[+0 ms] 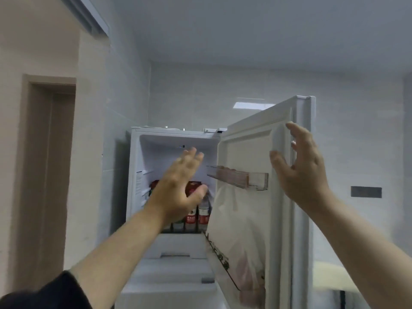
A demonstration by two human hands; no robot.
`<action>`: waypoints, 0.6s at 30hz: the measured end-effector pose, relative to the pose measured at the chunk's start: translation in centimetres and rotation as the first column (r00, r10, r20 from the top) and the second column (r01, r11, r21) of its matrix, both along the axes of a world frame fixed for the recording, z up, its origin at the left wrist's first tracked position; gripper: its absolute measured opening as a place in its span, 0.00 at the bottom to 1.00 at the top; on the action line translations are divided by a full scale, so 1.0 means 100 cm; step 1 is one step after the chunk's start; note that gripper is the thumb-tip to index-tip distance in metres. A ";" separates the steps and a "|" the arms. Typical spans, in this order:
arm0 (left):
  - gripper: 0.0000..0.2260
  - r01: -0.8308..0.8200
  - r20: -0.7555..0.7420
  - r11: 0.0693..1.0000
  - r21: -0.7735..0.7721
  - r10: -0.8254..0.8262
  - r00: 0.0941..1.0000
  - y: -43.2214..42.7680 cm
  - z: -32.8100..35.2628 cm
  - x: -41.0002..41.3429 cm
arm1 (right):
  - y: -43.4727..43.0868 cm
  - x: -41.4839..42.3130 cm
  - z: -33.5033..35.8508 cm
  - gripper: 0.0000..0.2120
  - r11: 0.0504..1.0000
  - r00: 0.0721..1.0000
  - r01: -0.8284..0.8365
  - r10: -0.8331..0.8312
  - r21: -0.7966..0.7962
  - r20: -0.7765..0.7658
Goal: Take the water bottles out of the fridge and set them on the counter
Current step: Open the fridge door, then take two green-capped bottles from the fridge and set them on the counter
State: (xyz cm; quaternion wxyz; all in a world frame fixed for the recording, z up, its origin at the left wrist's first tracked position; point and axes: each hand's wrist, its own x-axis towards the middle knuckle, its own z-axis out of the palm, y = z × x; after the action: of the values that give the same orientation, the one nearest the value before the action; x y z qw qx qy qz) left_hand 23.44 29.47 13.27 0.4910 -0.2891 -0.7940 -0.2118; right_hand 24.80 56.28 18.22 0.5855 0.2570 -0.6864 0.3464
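Observation:
The white fridge (174,139) stands open in front of me, its door (252,139) swung out to the right. Several water bottles (203,214) with red labels stand on a shelf inside, partly hidden behind my left hand (180,186). That hand is raised in front of the open compartment, fingers spread, holding nothing. My right hand (301,166) hovers at the door's outer edge, fingers apart, not clearly touching it.
A clear door shelf (240,178) juts from the inner door, and a translucent plastic bag (240,237) hangs below it. A white drawer (178,246) sits under the bottles. A brown doorway (44,175) is at left; a pale counter surface (330,275) shows at right.

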 end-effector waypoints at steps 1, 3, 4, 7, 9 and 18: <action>0.31 -0.013 -0.029 0.995 0.100 0.016 0.999 -0.019 0.008 0.010 | -0.010 0.000 -0.007 0.30 0.999 0.997 -0.043 0.044 0.005 -0.056; 0.29 -0.042 -0.085 0.968 0.248 0.065 0.994 -0.056 0.016 0.025 | -0.036 -0.005 -0.024 0.29 0.989 0.982 -0.145 0.143 -0.005 -0.122; 0.29 -0.045 -0.096 0.952 0.303 0.077 0.992 -0.070 0.017 0.029 | -0.047 -0.009 -0.032 0.29 0.982 0.975 -0.188 0.186 -0.010 -0.122; 0.28 -0.018 -0.117 0.925 0.379 0.067 0.991 -0.108 0.008 0.028 | -0.084 -0.031 -0.053 0.28 0.964 0.963 -0.264 0.262 -0.012 -0.068; 0.28 -0.022 -0.132 0.925 0.380 0.078 0.988 -0.128 -0.002 0.016 | -0.106 -0.049 -0.061 0.28 0.959 0.959 -0.282 0.282 -0.027 -0.025; 0.28 -0.020 -0.093 0.926 0.377 0.060 0.994 -0.217 -0.018 -0.124 | -0.215 -0.178 -0.069 0.27 0.945 0.930 -0.300 0.320 -0.131 0.181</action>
State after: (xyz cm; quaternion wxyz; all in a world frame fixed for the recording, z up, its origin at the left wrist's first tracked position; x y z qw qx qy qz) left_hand 11.08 7.82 11.51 0.5818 -0.1838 -0.7182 -0.3347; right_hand 7.02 34.79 11.35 0.4637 0.2961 -0.6741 0.4929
